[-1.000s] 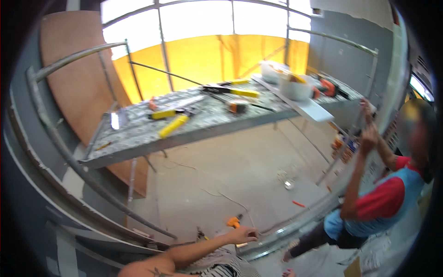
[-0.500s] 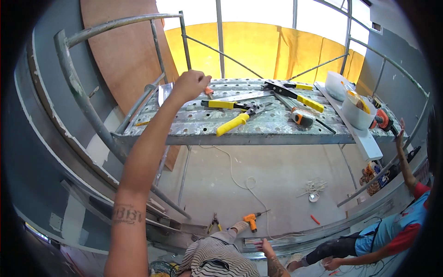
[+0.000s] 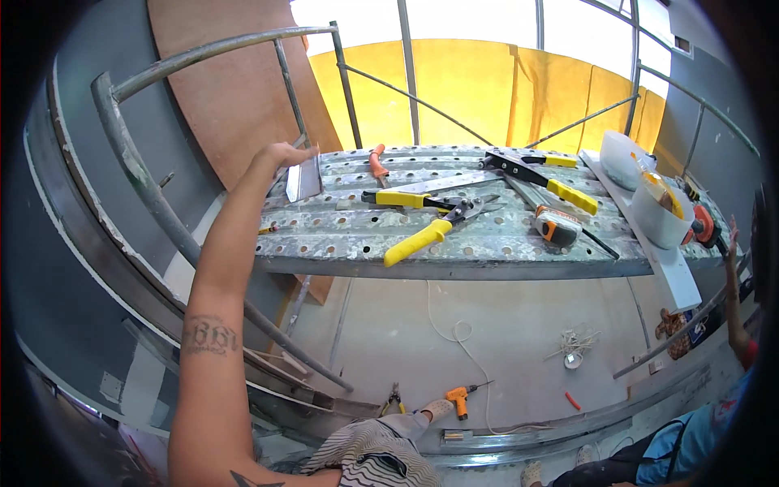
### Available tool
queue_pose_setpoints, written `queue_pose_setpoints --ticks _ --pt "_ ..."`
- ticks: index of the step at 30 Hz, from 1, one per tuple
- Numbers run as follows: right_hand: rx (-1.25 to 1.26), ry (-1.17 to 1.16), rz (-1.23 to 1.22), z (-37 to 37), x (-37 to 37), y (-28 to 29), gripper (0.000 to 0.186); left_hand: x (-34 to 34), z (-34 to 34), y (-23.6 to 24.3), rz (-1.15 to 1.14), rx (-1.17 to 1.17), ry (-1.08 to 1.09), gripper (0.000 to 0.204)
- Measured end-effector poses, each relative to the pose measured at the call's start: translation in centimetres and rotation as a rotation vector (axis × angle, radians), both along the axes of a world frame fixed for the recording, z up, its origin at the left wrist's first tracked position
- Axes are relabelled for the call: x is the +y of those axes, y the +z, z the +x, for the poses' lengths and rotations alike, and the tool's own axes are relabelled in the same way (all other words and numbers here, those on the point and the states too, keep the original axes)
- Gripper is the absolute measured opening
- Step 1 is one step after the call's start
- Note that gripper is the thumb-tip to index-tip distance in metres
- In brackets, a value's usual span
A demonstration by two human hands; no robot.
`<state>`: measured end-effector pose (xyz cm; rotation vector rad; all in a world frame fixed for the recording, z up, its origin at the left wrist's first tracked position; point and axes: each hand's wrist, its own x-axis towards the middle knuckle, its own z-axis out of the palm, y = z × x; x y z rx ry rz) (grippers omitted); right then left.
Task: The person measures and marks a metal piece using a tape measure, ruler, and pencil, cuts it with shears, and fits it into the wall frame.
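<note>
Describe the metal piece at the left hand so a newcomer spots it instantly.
Find the perforated scaffold platform, then its far left corner. The metal piece is there, at the left hand. Unlike the orange-handled tool to its right, it is silvery, with no coloured handle.

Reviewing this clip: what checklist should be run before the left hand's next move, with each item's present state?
1. Left hand at the upper end of the shiny metal piece: ok.
2. Grip secure: cannot tell; the fingers' hold is not clear.
3. Right hand's position known: cannot tell; it is out of view.
4. Yellow-handled snips apart from the left hand: ok.
5. White board fully on the platform: not ok; its near end overhangs the front edge.
6. Floor beside the shoe clear: not ok; an orange drill lies there.
</note>
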<state>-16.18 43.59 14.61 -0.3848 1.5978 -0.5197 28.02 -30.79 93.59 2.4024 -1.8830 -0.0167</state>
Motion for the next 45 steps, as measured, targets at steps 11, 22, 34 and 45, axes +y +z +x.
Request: queue_pose_setpoints --ticks 11,22,34,45 --pt "0.327 -0.258 -0.092 -1.0 -13.6 7.7 0.042 -4.9 5.6 -9.0 -0.110 0.245 -1.035 0.078" --pt "0.038 -0.281 -0.267 6.9 -15.9 12.7 0.039 28.1 -13.2 -20.9 0.438 0.951 -0.696 0.074" --pt "0.996 -0.393 -0.479 3.0 -1.1 20.6 0.039 33.5 -17.9 -28.1 1.009 1.092 -0.833 0.071" --pt "1.178 -0.488 -1.039 3.9 -11.0 36.4 0.043 33.5 -17.2 -25.4 0.859 1.148 -1.075 0.103"
